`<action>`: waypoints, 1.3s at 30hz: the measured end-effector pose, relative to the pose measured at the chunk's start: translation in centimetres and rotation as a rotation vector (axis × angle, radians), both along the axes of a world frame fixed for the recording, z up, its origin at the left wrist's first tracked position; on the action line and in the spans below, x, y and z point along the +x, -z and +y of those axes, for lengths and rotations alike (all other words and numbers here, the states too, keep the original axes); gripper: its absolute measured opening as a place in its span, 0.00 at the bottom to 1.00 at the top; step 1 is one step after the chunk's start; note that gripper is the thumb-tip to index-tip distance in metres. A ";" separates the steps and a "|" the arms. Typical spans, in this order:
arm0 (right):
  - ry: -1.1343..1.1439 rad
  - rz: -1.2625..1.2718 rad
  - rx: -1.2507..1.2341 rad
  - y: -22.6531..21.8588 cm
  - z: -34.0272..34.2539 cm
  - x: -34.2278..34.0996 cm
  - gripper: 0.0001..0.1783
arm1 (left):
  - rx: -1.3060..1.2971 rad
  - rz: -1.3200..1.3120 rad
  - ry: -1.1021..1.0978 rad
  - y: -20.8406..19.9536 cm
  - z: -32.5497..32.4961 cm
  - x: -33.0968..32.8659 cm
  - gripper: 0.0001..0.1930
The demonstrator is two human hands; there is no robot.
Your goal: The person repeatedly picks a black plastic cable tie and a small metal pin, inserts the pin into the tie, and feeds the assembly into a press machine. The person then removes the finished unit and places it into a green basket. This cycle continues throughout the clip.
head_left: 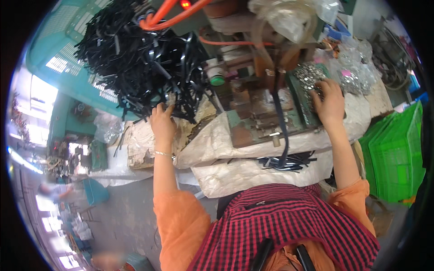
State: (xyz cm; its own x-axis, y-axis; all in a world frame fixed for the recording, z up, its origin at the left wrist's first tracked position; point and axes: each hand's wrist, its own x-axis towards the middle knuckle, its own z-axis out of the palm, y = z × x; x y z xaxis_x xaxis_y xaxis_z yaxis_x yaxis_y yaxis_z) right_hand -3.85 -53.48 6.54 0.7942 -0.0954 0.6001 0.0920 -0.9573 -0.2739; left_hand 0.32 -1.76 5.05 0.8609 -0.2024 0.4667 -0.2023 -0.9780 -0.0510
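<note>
At the near edge of a big heap of black flat strips [149,58], my left hand [162,124] touches the strips. Its thumb and fingers are apart, and I see nothing held in them. On the right, my right hand [331,104] reaches into small shiny metal pieces [309,74], with thumb and bent fingers apart; its fingertips are partly hidden among the pieces. Between the hands stands a worn green bench machine [244,122]. One long black strip [281,126] hangs down its front toward several black strips [289,163] on the cloth over my lap.
A teal plastic basket [54,58] rises behind the heap. Clear bags of metal pieces [355,67] lie at the far right, above a bright green crate [393,151]. Orange hoses [158,16] cross overhead. A white cup-like container with a green end [217,79] is beside the machine.
</note>
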 end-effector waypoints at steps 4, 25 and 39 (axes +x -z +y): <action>-0.014 -0.043 -0.057 0.9 -0.5 -0.2 0.11 | -0.053 0.033 0.032 3.3 1.8 1.7 0.14; -0.568 0.008 1.164 -7.1 11.0 -1.7 0.14 | -1.147 -0.265 0.725 -14.2 -19.6 -5.9 0.15; -0.427 0.103 0.589 -5.8 6.4 -2.2 0.22 | -0.458 -0.292 1.000 -8.8 -21.9 -6.1 0.10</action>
